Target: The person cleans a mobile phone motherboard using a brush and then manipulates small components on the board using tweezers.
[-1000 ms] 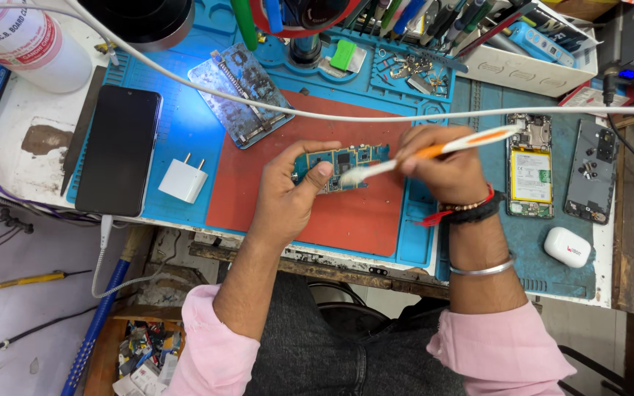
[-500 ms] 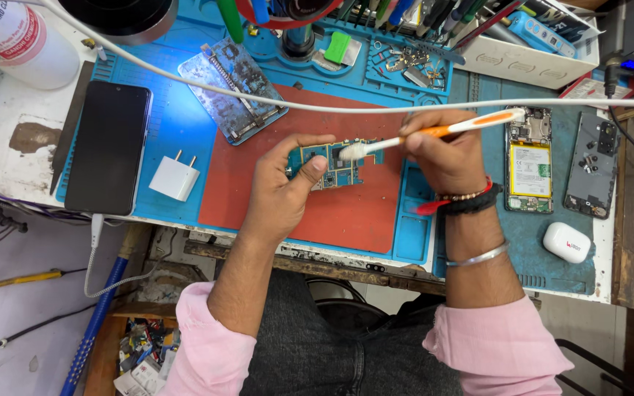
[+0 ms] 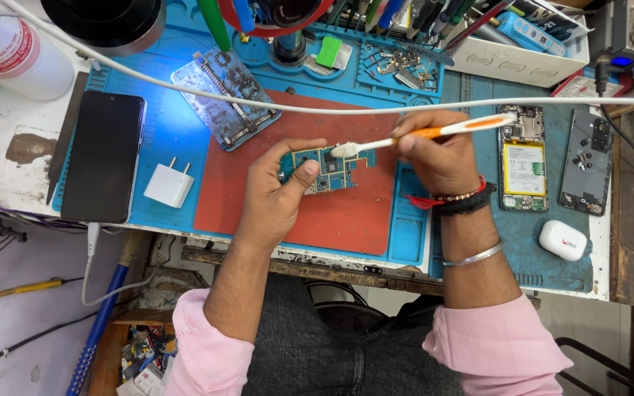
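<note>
Surroundings. Blue work mat [image 3: 185, 139] with a red inlay [image 3: 258, 198] covers the bench. Far left: white plastic bottle [image 3: 9, 51] beside a round black base [image 3: 104, 22]. Left: black smartphone [image 3: 100, 158] lying face up, its cable leaving at the near end; white charger plug [image 3: 169, 185] just right of it, prongs pointing far. Far centre: grey metal board holder [image 3: 225, 95], tilted, partly on the red inlay. Far edge: tray cells with a green block [image 3: 327, 53] and small metal parts [image 3: 398, 62]; white box of tools [image 3: 522, 44] to the right. Right: opened phone [image 3: 522, 158] showing its battery, a dark back cover [image 3: 587, 161] alongside, and a white earbud case [image 3: 562, 240] nearer. A white cable [image 3: 258, 103] crosses the whole bench from far left to right, passing far of the hands and over no part of the board.

Item. Phone circuit board [image 3: 328, 167], blue-green with small silver and black components, irregular outline, held just above the red inlay at centre. Left hand [image 3: 277, 194] closed on its left end, thumb on top, hiding that end. Right hand [image 3: 434, 154] closed on a white-and-orange toothbrush [image 3: 434, 133]; white bristle head rests on the board's far edge. Red thread, dark beads and a metal bangle circle the right wrist.
</note>
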